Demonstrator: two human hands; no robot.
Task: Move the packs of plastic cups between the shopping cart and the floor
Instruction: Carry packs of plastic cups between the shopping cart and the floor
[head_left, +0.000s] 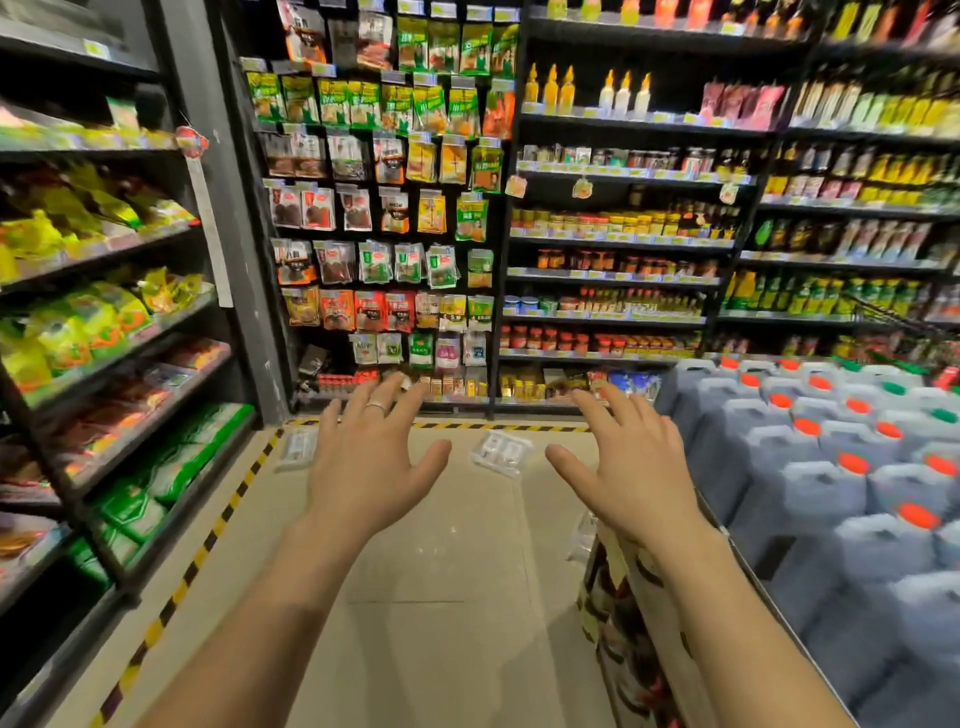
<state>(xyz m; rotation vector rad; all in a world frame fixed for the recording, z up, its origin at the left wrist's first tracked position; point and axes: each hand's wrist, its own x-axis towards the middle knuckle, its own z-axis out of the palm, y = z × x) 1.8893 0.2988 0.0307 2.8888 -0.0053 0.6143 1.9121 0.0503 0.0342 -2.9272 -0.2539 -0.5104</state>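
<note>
Two clear packs of plastic cups lie on the beige floor at the far end of the aisle: one pack (501, 452) between my hands, the other pack (297, 449) to the left by the striped tape. My left hand (371, 462) and my right hand (626, 467) are stretched forward with fingers spread, holding nothing, both above the floor and short of the packs. A corner of a wire shopping cart (883, 312) shows at the far right, mostly hidden behind the jugs.
Stocked shelves (119, 332) line the left side, and hanging snack racks (379, 208) and sauce shelves close the aisle ahead. A stack of large jugs (841, 478) with orange and green caps fills the right. Yellow-black tape (208, 540) edges the floor.
</note>
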